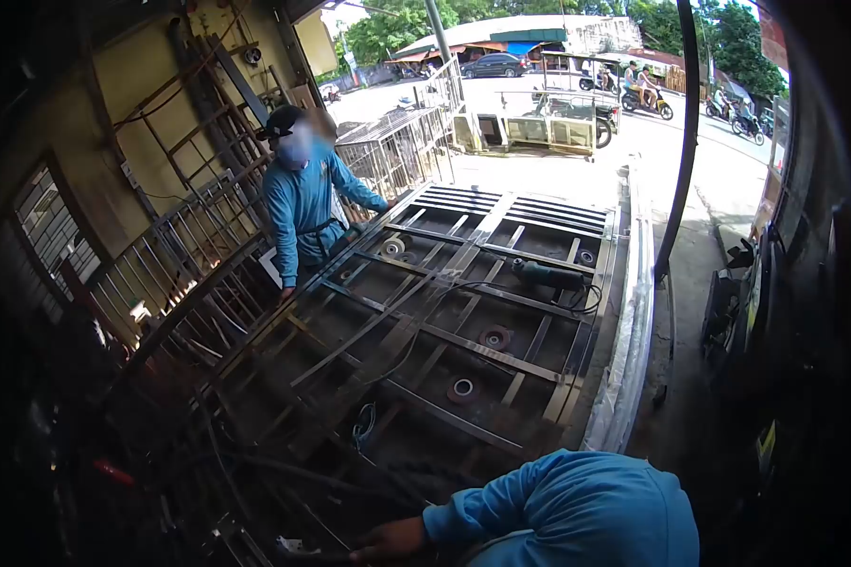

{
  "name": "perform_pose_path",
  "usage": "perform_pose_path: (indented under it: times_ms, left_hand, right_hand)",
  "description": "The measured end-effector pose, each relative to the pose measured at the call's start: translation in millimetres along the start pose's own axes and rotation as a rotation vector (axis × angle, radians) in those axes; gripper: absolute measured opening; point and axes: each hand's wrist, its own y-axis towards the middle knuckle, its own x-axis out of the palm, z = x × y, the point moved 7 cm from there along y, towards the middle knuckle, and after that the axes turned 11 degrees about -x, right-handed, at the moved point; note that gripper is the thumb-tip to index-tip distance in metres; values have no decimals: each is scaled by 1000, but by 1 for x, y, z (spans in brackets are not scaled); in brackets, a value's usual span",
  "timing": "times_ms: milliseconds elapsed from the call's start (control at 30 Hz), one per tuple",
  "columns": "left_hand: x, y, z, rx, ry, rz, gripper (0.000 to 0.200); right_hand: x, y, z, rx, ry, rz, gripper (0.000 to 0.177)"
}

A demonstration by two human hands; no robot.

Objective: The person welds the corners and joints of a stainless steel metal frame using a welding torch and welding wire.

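In the head view, my right hand [392, 540], in a blue sleeve, is low at the bottom edge beside a large welded metal frame [442, 333]. Its fingers look curled, but shadow hides what they hold. My left hand is out of view. Square bars cross the frame, which lies flat. An angle grinder [548, 275] with a black cord rests on it towards the right. Grinding discs [462, 388] lie among the bars. A coiled wire [364, 424] lies nearer to me.
A co-worker [303, 208] in blue stands at the frame's left side, hands at its edge. Plastic-wrapped metal lengths [631, 350] run along the right. A metal railing [156, 274] leans by the left wall. Motorcycles [648, 99] pass on the street outside.
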Motion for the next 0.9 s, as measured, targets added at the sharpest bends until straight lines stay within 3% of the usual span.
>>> perform_pose_path:
  times_ms: [100,167,200,233,300,333,433,467,600,700,733,767,867,900]
  left_hand:
    - [-7,8,-25,10,-129,-73,52]
    - [-17,13,-39,61,-274,-127,55]
    - [8,22,-76,-40,-534,-345,52]
    - [-13,21,-67,-3,-464,-317,50]
    - [-51,22,-43,75,-328,-238,47]
    - [-52,24,-49,-13,-329,-281,49]
    - [-81,16,-47,-128,-271,-15,48]
    - [-77,20,-61,-186,-339,-109,51]
    - [-83,14,-89,-160,-399,-31,53]
    - [-78,-2,-109,-217,-192,133,53]
    - [-90,-5,-89,-208,-90,133,53]
    - [-79,-9,-93,-250,-162,121,51]
    - [-37,-33,-105,-353,-354,74,42]
    - [-32,-34,-99,-349,-410,53,35]
  right_hand:
    - [17,-1,-12,129,-244,-177,62]
    - [38,1,-17,-44,-203,-56,57]
    - [46,1,-28,-108,-162,-54,56]
    - [52,2,-44,-175,-119,-55,57]
    - [65,2,-79,5,-104,-103,49]
    - [71,3,-90,90,-103,-131,45]
    - [81,24,-81,-268,-334,-75,34]
    - [84,28,-84,-295,-331,-73,30]
    - [105,43,-58,-384,-334,-199,34]
    - [105,51,-38,-370,-290,-317,40]
    - [105,48,-28,-358,-271,-364,42]
    - [106,42,-16,-346,-248,-418,44]
    - [96,34,4,-580,-296,-272,51]
    - [90,31,5,-507,-269,-315,51]
